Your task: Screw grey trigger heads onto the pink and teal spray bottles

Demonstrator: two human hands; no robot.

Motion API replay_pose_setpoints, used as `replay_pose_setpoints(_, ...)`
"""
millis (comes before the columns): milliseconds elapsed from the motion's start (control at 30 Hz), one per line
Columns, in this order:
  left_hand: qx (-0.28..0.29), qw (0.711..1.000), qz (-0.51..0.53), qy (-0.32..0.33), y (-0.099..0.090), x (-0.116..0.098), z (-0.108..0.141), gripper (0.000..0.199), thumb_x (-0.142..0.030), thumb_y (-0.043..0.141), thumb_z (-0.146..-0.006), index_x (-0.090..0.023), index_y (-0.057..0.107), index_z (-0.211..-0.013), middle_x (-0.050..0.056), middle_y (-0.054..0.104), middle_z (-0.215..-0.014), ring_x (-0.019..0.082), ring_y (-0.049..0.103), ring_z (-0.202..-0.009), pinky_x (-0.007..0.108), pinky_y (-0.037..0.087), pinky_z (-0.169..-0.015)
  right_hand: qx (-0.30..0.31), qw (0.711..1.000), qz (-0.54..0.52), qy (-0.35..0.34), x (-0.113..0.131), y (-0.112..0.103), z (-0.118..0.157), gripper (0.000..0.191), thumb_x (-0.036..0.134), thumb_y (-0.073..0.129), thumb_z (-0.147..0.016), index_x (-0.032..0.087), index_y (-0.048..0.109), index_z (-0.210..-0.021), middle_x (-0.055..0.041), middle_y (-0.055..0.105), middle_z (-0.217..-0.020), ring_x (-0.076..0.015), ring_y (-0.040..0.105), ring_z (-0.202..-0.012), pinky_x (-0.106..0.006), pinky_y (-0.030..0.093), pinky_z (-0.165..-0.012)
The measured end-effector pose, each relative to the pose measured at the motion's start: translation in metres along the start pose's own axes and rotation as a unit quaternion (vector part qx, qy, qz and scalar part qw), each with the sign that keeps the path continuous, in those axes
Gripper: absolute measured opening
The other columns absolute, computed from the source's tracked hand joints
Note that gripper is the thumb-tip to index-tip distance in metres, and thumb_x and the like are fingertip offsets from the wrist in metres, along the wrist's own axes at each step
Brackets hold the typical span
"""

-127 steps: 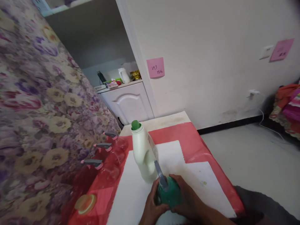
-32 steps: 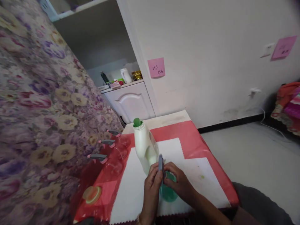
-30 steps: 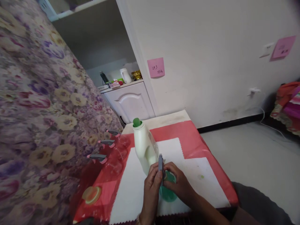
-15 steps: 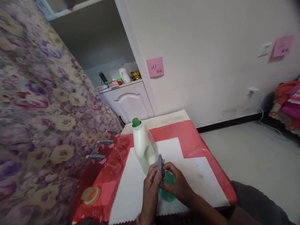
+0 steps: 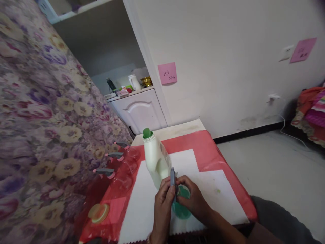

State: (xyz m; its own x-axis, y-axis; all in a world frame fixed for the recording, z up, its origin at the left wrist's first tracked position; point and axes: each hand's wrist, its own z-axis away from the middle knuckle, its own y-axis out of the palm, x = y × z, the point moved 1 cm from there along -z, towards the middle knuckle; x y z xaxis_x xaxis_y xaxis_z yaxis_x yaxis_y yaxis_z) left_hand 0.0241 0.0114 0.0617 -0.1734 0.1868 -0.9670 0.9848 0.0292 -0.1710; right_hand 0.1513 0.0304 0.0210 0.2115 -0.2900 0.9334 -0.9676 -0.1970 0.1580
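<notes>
Both hands moved up since about four seconds ago: they were wrapped round the body of the green-filled spray bottle point(image 5: 181, 210), now they're at its top. Grey trigger head point(image 5: 172, 178) leans less to the left than it did. Last second or so: basically no change.

Left hand point(image 5: 163, 200) pinches the trigger head between thumb and fingers. Right hand point(image 5: 192, 196) grips round the neck, thumb on the near side. Bottle sits at the near part of the white cloth point(image 5: 139, 206); can't tell how its base rests.

Just beyond the left hand: pale green jug point(image 5: 156, 159), upright, green piece point(image 5: 146, 133) at its mouth. Cloth lies on red sheeting point(image 5: 209, 149) over the bench point(image 5: 182, 127).

Left side: three clear spray bottles point(image 5: 122, 181) in a row, near to far, grey-and-pink heads; nearer still, a round yellowish thing point(image 5: 99, 212). Floral curtain point(image 5: 50, 135) far left, pink note point(image 5: 167, 73) on the wall.
</notes>
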Motion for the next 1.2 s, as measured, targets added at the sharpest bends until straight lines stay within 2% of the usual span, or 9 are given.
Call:
replay_pose_setpoints(167,-0.001,1.000,0.003,-0.005,-0.001,0.001,0.000,0.034,-0.041,0.057,-0.090,-0.022,0.069,-0.116,0.007,0.063,-0.127,0.023,0.059,-0.114,0.033,0.045,-0.099,0.029,0.998,0.009,-0.053,0.002,-0.002,0.001,0.030,0.015,0.064,-0.072,0.022,0.060,-0.101,-0.0036,0.064,-0.103,-0.0218,0.061,-0.100,-0.036,0.046,-0.092)
replay_pose_setpoints(400,-0.013,1.000,0.006,-0.006,-0.001,0.001,0.000,0.035,-0.043,0.059,-0.089,-0.021,0.070,-0.113,0.007,0.066,-0.124,0.024,0.060,-0.113,0.034,0.046,-0.099,0.026,0.998,0.018,-0.054,-0.001,-0.001,0.002,0.032,0.016,0.064,-0.073,0.023,0.061,-0.104,-0.0035,0.065,-0.104,-0.0217,0.062,-0.102,-0.036,0.047,-0.093)
replay_pose_setpoints(567,-0.013,1.000,0.006,-0.012,0.000,-0.004,0.000,0.038,-0.045,0.058,-0.088,-0.020,0.070,-0.113,0.009,0.066,-0.124,0.026,0.058,-0.116,0.036,0.046,-0.100,0.040,0.998,0.037,-0.031,-0.002,-0.003,0.004,0.045,0.014,0.071,-0.065,0.023,0.060,-0.108,-0.0037,0.065,-0.107,-0.0239,0.061,-0.103,-0.038,0.047,-0.093)
replay_pose_setpoints(767,0.010,1.000,0.013,-0.007,0.000,-0.007,0.001,0.036,-0.043,0.057,-0.089,-0.021,0.069,-0.115,0.008,0.066,-0.123,0.026,0.059,-0.114,0.036,0.045,-0.099,0.006,0.998,0.038,-0.043,-0.002,-0.004,0.003,0.035,0.013,0.068,-0.069,0.024,0.062,-0.102,-0.0030,0.065,-0.102,-0.0224,0.063,-0.101,-0.037,0.048,-0.092)
replay_pose_setpoints(1000,-0.002,1.000,0.010,-0.005,-0.001,-0.007,0.001,0.034,-0.041,0.058,-0.090,-0.022,0.069,-0.116,0.006,0.067,-0.121,0.023,0.058,-0.114,0.033,0.043,-0.100,0.040,0.993,0.036,-0.107,-0.002,-0.005,0.003,0.028,0.024,0.061,-0.084,0.024,0.061,-0.112,-0.0054,0.064,-0.109,-0.0223,0.060,-0.107,-0.037,0.046,-0.096)
replay_pose_setpoints(1067,-0.004,1.000,0.010,-0.007,-0.001,-0.008,0.000,0.035,-0.041,0.058,-0.089,-0.022,0.069,-0.116,0.006,0.068,-0.120,0.023,0.059,-0.113,0.033,0.044,-0.099,0.044,0.994,0.037,-0.094,-0.003,-0.005,0.004,0.031,0.025,0.063,-0.083,0.024,0.060,-0.113,-0.0058,0.063,-0.109,-0.0233,0.060,-0.106,-0.038,0.047,-0.095)
replay_pose_setpoints(1200,-0.013,1.000,0.021,-0.018,-0.003,-0.009,0.001,0.037,-0.043,0.061,-0.087,-0.020,0.070,-0.114,0.007,0.070,-0.115,0.024,0.061,-0.108,0.033,0.045,-0.097,0.043,0.997,0.042,-0.047,-0.007,-0.006,0.006,0.047,0.020,0.074,-0.070,0.023,0.059,-0.115,-0.0053,0.063,-0.111,-0.0253,0.060,-0.106,-0.041,0.047,-0.096)
